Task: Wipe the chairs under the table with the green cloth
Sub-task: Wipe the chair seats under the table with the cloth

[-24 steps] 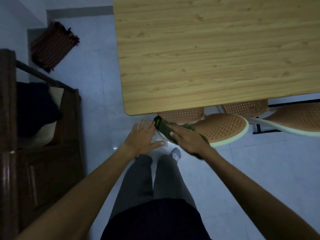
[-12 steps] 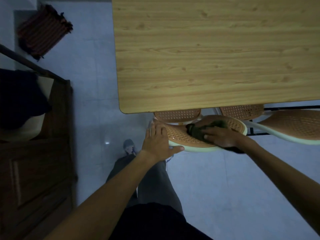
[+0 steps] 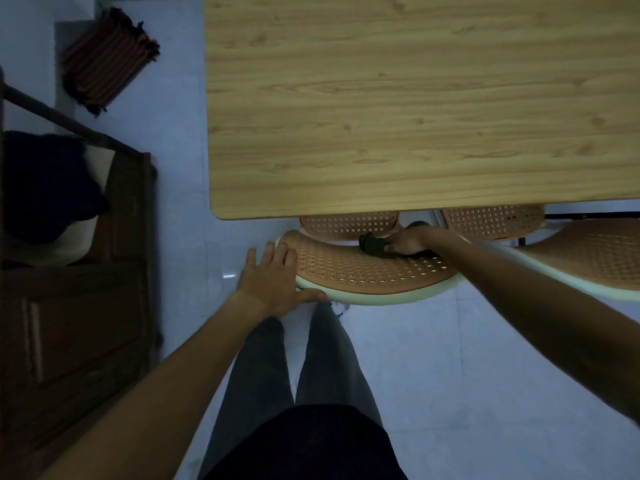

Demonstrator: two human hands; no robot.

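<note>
Wood table [image 3: 415, 98] over pale floor [image 3: 467, 358]; right hand [image 3: 410, 241] fingers clamped on green cloth [image 3: 373, 244], left hand [image 3: 273, 282] fingers splayed on chair [image 3: 363, 271].

A person seen from above, both forearms bare with no sleeves, watch or rings visible on the left hand [image 3: 273, 282] or the right hand [image 3: 410, 241]. Slim grey trousers [image 3: 294, 368] cover both legs, below the hem of a dark, near-black top [image 3: 304, 448]. Light is dim; footwear is unclear.
</note>
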